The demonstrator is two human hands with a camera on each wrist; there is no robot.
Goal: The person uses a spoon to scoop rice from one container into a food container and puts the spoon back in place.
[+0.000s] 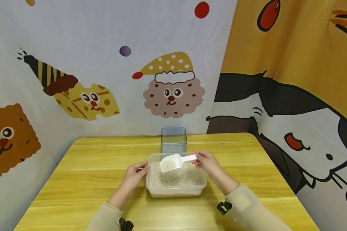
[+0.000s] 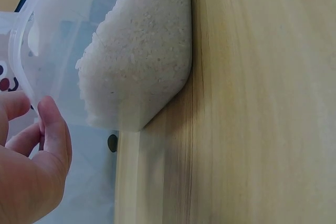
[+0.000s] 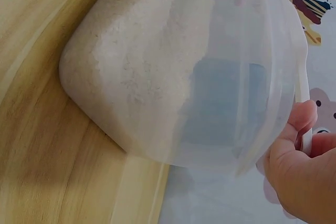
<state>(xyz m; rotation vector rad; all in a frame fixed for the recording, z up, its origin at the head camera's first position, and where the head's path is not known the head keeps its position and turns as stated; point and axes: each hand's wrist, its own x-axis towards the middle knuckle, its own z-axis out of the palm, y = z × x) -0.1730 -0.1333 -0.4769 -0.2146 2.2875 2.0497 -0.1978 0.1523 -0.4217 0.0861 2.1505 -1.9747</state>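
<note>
A clear plastic tub [image 1: 176,187] of rice [image 1: 179,179] stands on the table. My left hand [image 1: 134,175] pinches the tub's left rim between thumb and fingers; in the left wrist view the fingertips [image 2: 51,109] lie at that rim. Over the rice, my right hand [image 1: 209,163] holds a white scoop [image 1: 177,160] by its handle, the bowl pointing left with rice in it. In the right wrist view the tub's wall hides most of the scoop, and the right hand [image 3: 302,169] shows beside the rim.
Right behind the tub stands a clear blue-grey square container [image 1: 174,146]. Beneath everything is a wood-grain table [image 1: 104,160]. Cartoon-printed cloths [image 1: 104,38] hang along the table's back and sides.
</note>
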